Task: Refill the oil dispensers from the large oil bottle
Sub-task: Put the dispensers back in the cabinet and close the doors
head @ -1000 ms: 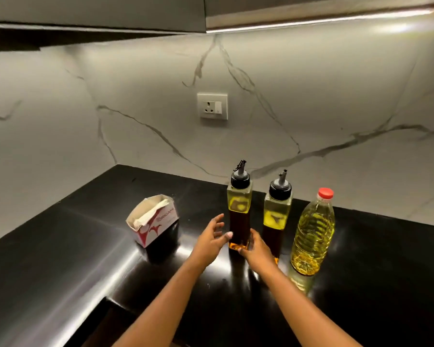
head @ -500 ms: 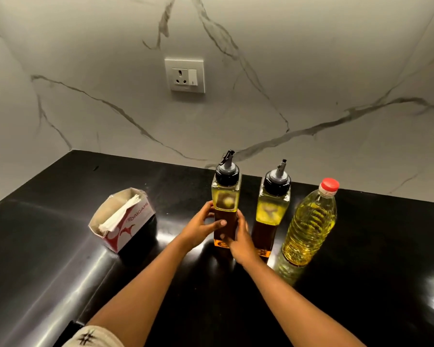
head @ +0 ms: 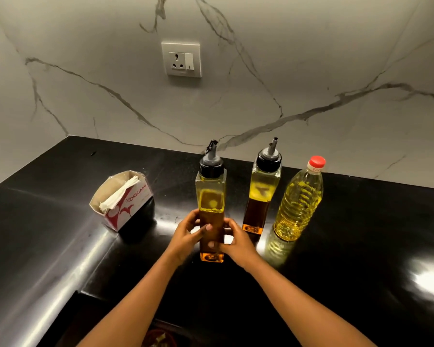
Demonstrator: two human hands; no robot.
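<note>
Both hands are on the square oil dispenser. Your left hand wraps its lower body from the left, your right hand from the right, thumbs across the front face. It's upright, and its base looks down on the tabletop, well forward of the back edge. The second dispenser and the large oil bottle, red cap on, stand side by side nearer the back edge, bottle rightmost. Fill level is hard to read: yellow above, amber below.

My read of the step: get the black pour cap off.
- Clamp the body low with one hand, flat to the tabletop.
- Take the cap by its collar with the other hand, not by the thin spout.
- Twist, then lift straight up.
- The sides are probably slick, so grip firmly.
- Park the cap clear of the tissue box towards the back left corner.
- Leave room on the right for tilting the bottle.
</note>
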